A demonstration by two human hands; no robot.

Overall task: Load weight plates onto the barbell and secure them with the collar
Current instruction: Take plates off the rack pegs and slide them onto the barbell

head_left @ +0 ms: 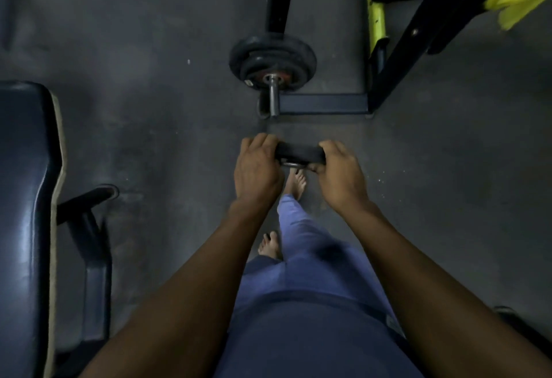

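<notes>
A small black weight plate hangs edge-up in front of me, held between both hands. My left hand grips its left rim and my right hand grips its right rim. Beyond it, the barbell's bare steel sleeve end points toward me. Several black plates sit stacked on that sleeve, the innermost showing a red hub. The held plate is a short way in front of the sleeve tip, apart from it. No collar shows in this view.
A padded dark bench with metal legs stands at the left. A black and yellow rack frame rises at the upper right, with its base bar on the floor. My bare feet stand on the dark rubber floor.
</notes>
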